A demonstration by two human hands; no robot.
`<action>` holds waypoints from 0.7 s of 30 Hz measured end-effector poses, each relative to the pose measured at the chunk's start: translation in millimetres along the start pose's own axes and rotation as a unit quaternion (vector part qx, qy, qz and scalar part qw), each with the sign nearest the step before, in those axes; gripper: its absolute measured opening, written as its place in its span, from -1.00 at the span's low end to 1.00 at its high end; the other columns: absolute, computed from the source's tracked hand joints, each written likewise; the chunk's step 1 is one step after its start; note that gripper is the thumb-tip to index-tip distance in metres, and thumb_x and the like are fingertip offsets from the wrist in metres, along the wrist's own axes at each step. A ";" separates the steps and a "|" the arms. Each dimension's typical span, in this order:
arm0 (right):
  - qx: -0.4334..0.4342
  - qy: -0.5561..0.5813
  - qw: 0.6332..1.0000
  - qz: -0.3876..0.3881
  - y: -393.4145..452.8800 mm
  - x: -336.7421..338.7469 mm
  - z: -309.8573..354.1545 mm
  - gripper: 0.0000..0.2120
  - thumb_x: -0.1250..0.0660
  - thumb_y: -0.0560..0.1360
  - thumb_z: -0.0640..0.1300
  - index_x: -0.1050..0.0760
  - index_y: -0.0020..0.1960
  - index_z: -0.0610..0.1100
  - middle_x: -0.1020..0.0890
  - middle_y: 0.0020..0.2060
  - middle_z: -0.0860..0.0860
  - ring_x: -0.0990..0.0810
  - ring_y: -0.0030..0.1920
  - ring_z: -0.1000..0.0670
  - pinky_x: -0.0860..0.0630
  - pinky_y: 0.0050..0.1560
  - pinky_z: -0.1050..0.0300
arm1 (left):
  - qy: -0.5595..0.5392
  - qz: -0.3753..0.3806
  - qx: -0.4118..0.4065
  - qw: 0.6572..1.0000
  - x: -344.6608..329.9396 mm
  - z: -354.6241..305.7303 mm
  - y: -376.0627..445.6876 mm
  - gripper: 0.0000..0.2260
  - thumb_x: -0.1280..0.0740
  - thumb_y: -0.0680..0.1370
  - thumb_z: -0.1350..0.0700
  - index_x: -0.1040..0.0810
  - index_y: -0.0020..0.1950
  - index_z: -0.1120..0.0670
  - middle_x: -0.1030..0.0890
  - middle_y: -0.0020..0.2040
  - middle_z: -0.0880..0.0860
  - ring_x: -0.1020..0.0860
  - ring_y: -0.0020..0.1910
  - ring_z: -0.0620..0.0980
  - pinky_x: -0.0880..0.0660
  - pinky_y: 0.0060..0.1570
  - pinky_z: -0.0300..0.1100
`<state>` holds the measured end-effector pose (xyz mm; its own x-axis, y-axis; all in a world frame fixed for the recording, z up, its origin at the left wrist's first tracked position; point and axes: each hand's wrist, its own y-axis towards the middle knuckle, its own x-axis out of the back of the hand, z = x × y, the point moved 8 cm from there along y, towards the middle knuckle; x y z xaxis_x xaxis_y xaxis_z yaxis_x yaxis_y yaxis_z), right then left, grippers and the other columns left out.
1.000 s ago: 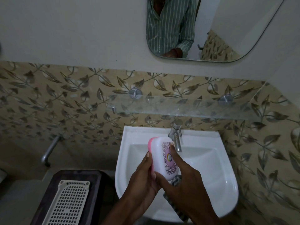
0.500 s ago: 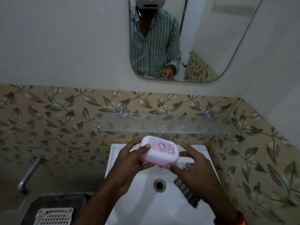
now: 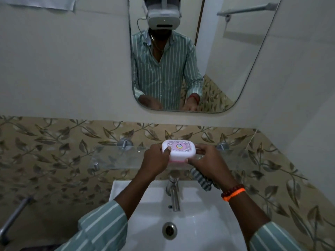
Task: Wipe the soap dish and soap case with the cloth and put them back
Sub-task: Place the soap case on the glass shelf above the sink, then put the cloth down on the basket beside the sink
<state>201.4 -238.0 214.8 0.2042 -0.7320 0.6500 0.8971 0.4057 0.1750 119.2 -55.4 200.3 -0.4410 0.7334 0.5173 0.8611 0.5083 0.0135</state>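
Observation:
The soap case (image 3: 179, 150) is a white box with a pink base and a purple patterned lid, lying flat over the glass shelf (image 3: 116, 158). My left hand (image 3: 155, 160) grips its left end and my right hand (image 3: 206, 161) its right end. A grey striped cloth (image 3: 201, 179) hangs from under my right hand, tucked against the palm. Whether the case rests on the shelf or hovers just above it I cannot tell. No separate soap dish shows.
Below the shelf are a white basin (image 3: 199, 218) with a chrome tap (image 3: 173, 192) and drain (image 3: 169, 230). A mirror (image 3: 235, 60) hangs above, reflecting a person in a striped shirt. Leaf-pattern tiles line the wall. A metal pipe (image 3: 14, 214) runs at lower left.
Both hands have lifted the soap case from over the basin up to the glass shelf and turned it flat, lid up. The view has tilted upward, so the mirror fills more of it.

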 end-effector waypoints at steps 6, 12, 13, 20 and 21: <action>-0.043 -0.013 0.999 0.006 16.3 -10.8 -11.9 -0.48 -0.56 0.24 -0.05 -0.61 0.19 -0.02 -0.72 0.00 0.09 -0.67 -0.01 0.10 -0.61 0.05 0.08 | 0.050 -0.020 0.001 0.999 -6.2 1.0 20.2 -0.69 -0.32 0.65 0.05 -0.66 0.28 0.22 -0.70 0.21 0.27 -0.63 0.23 0.24 -0.54 0.22 0.02; -0.030 0.005 0.999 0.018 16.3 -15.5 -17.3 -0.46 -0.57 0.23 -0.06 -0.61 0.20 -0.06 -0.72 0.02 0.07 -0.67 0.02 0.12 -0.60 0.06 0.14 | 0.067 -0.031 0.010 0.997 -9.6 8.2 21.2 -0.67 -0.35 0.63 0.06 -0.64 0.30 0.24 -0.69 0.23 0.26 -0.62 0.24 0.22 -0.53 0.23 0.00; -0.033 0.006 0.999 0.018 16.3 -13.6 -18.8 -0.44 -0.58 0.23 -0.05 -0.60 0.22 -0.08 -0.71 0.05 0.06 -0.66 0.05 0.10 -0.59 0.08 0.12 | 0.067 -0.033 0.013 0.997 -8.0 6.9 20.1 -0.66 -0.35 0.63 0.05 -0.63 0.32 0.23 -0.68 0.25 0.25 -0.62 0.25 0.21 -0.53 0.24 -0.01; -0.087 0.185 0.977 -0.070 -30.6 27.0 -34.3 -0.24 -0.59 0.20 0.25 -0.54 0.27 -0.13 -0.70 0.04 0.02 -0.67 -0.01 0.17 -0.61 -0.06 0.24 | 0.040 -0.100 -0.045 0.993 -0.9 -13.1 -60.9 -0.54 -0.35 0.52 -0.33 -0.72 0.13 0.02 -0.75 0.08 -0.01 -0.67 0.06 -0.05 -0.59 0.14 -0.03; -0.093 0.223 0.968 -0.063 -39.7 27.1 -34.8 -0.25 -0.59 0.19 0.26 -0.56 0.25 -0.11 -0.71 0.01 0.03 -0.69 -0.04 0.15 -0.65 -0.07 0.19 | -0.003 -0.036 -0.039 0.999 -15.9 -13.7 -74.6 -0.52 -0.34 0.47 -0.39 -0.73 0.01 -0.01 -0.77 -0.03 -0.07 -0.69 -0.05 -0.15 -0.62 0.06 -0.09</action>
<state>185.0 -292.9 199.6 0.2005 -0.9498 0.2402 0.9724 0.2228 0.0690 65.5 -111.1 202.8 -0.5040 0.6988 0.5077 0.8438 0.5237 0.1168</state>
